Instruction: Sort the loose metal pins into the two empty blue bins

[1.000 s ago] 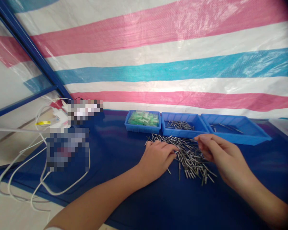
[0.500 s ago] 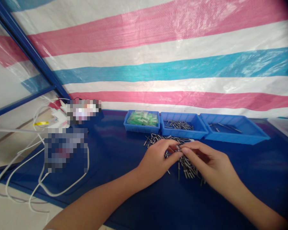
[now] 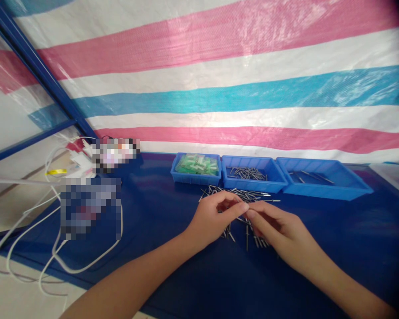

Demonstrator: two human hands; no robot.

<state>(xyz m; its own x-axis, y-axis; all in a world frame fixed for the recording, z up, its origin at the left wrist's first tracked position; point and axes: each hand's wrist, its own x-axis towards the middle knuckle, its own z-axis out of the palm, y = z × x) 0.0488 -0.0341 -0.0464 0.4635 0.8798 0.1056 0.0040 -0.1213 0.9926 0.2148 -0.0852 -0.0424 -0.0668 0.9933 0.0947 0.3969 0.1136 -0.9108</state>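
My left hand [image 3: 216, 217] and my right hand [image 3: 279, 228] meet over a loose pile of thin metal blind rivets [image 3: 232, 235]. Thumb and fingers of both are pinched closed, with the tips touching. Whatever sits between the fingertips is hidden or too small to name. Rivets spread out behind, below and between the hands on the blue table [image 3: 173, 274]. Just beyond the pile, a blue bin [image 3: 252, 183] holds more rivets. To its right, a larger blue bin [image 3: 326, 189] contains a few longer thin metal pieces.
A third blue bin [image 3: 195, 179] at the left of the row holds clear bags of green pieces. White cables [image 3: 86, 266] loop over the table's left side, near a white plug adapter [image 3: 81, 163] and blurred-out items. A striped plastic sheet [image 3: 199, 102] hangs behind.
My right hand has shifted slightly left and my left hand has turned a little, its thumb now higher. A rivet at the pile's right back edge has come into view.
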